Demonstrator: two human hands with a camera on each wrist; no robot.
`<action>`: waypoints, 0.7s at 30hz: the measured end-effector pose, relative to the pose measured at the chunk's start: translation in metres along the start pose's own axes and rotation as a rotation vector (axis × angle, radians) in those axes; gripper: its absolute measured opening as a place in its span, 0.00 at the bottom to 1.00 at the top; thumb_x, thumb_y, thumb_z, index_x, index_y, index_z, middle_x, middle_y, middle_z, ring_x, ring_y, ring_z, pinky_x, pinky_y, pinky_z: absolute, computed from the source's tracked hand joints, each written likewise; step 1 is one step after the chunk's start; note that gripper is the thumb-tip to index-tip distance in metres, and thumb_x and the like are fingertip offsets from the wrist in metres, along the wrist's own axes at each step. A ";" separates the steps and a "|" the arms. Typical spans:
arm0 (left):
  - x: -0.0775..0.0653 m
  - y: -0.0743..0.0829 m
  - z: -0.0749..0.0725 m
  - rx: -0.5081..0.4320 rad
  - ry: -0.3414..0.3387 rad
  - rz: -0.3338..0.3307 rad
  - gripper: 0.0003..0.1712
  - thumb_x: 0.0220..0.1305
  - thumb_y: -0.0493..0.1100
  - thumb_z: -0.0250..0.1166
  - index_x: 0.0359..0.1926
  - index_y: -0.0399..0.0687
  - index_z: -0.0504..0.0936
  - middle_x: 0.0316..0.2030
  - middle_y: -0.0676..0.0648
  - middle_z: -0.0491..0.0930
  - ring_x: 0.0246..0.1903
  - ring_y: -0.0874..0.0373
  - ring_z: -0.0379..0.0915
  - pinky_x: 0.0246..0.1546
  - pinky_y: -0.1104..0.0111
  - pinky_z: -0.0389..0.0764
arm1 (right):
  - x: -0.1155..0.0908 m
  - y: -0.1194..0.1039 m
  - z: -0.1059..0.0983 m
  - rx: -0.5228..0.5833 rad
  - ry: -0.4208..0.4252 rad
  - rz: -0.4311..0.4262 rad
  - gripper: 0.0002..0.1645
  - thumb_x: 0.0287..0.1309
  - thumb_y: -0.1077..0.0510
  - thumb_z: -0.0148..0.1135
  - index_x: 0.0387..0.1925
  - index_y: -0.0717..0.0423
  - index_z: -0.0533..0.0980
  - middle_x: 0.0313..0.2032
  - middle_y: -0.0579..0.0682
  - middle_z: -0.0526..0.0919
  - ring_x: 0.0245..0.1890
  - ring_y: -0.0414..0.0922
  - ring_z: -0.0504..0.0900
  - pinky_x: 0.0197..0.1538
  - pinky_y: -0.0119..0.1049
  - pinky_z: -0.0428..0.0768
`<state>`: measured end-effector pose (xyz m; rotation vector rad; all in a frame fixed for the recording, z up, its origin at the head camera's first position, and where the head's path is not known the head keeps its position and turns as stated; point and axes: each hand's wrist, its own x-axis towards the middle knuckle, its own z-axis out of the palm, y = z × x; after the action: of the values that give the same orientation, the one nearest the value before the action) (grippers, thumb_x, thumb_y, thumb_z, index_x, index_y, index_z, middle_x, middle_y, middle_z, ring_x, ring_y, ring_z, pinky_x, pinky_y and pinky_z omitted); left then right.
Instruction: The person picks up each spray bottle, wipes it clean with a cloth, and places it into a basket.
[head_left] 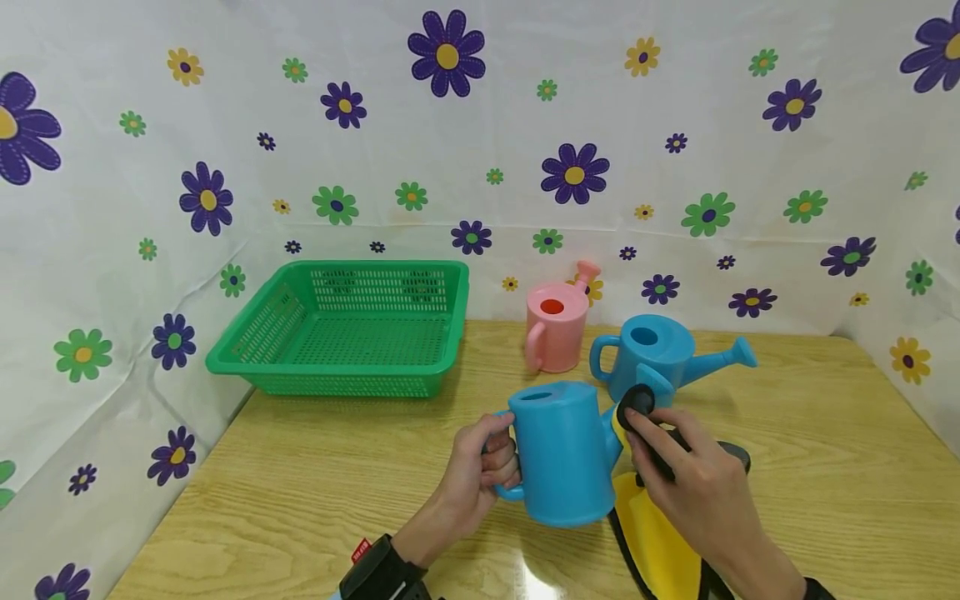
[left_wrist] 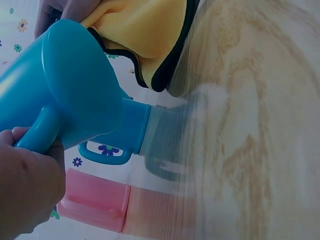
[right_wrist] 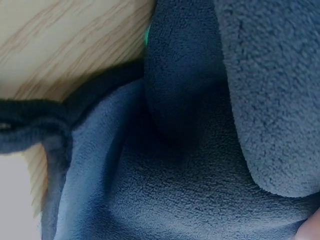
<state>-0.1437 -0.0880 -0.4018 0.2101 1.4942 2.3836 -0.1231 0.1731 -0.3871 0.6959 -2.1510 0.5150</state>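
Note:
My left hand [head_left: 476,471] grips the handle of a blue watering can [head_left: 566,458], which is held up over the table in the head view. With my right hand [head_left: 697,492] I pinch a microfibre cloth [head_left: 660,533], yellow on one face and dark grey on the other, against the can's spout. Part of the spout is covered by the cloth, whose loose end hangs down toward the table. In the left wrist view the can's base [left_wrist: 85,80] faces the camera. Dark grey cloth [right_wrist: 200,170] fills most of the right wrist view.
Behind the held can, a second blue watering can [head_left: 660,342] stands with its spout to the right. To its left is a pink watering can [head_left: 558,333]. A green plastic basket [head_left: 337,369] sits at the back left of the wooden table [head_left: 300,483], before a flowered backdrop.

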 end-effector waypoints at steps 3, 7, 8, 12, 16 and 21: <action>0.001 0.000 0.001 -0.016 0.017 -0.009 0.26 0.74 0.47 0.51 0.16 0.57 0.56 0.10 0.61 0.55 0.11 0.68 0.52 0.22 0.75 0.63 | -0.001 -0.001 0.001 0.014 -0.017 -0.008 0.32 0.78 0.40 0.43 0.49 0.59 0.86 0.39 0.55 0.83 0.30 0.47 0.86 0.31 0.37 0.86; 0.001 -0.001 0.003 -0.048 0.040 -0.041 0.27 0.72 0.47 0.53 0.15 0.58 0.55 0.10 0.61 0.55 0.11 0.68 0.52 0.23 0.75 0.64 | -0.002 -0.003 0.004 0.020 -0.021 -0.037 0.31 0.78 0.42 0.44 0.47 0.58 0.86 0.37 0.54 0.84 0.31 0.47 0.86 0.32 0.40 0.87; 0.001 -0.001 0.003 -0.055 0.048 -0.050 0.28 0.72 0.47 0.53 0.15 0.58 0.54 0.10 0.61 0.54 0.10 0.68 0.51 0.23 0.75 0.65 | -0.002 -0.003 0.004 0.021 -0.022 -0.042 0.30 0.78 0.42 0.44 0.47 0.58 0.86 0.37 0.54 0.84 0.31 0.47 0.86 0.32 0.40 0.87; 0.001 0.000 0.003 -0.073 0.082 -0.075 0.29 0.72 0.49 0.55 0.14 0.57 0.53 0.11 0.61 0.54 0.11 0.68 0.52 0.24 0.75 0.65 | -0.003 -0.004 0.006 0.027 -0.022 -0.046 0.30 0.78 0.42 0.45 0.47 0.58 0.86 0.37 0.54 0.84 0.32 0.47 0.87 0.32 0.40 0.87; 0.003 0.000 0.004 -0.142 0.114 -0.112 0.29 0.72 0.51 0.54 0.15 0.58 0.53 0.10 0.61 0.54 0.10 0.68 0.52 0.24 0.75 0.65 | -0.003 -0.004 0.006 0.036 -0.005 -0.045 0.30 0.78 0.42 0.45 0.47 0.58 0.86 0.37 0.54 0.84 0.29 0.46 0.86 0.31 0.39 0.86; 0.004 0.000 0.006 -0.363 0.158 -0.195 0.29 0.73 0.56 0.53 0.14 0.59 0.56 0.08 0.61 0.56 0.09 0.68 0.53 0.25 0.75 0.65 | -0.001 -0.003 0.004 0.050 0.072 -0.038 0.28 0.77 0.42 0.48 0.47 0.58 0.86 0.37 0.54 0.84 0.24 0.43 0.83 0.29 0.29 0.83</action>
<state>-0.1454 -0.0821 -0.3993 -0.2029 1.0562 2.5002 -0.1227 0.1689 -0.3899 0.7338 -2.0600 0.5671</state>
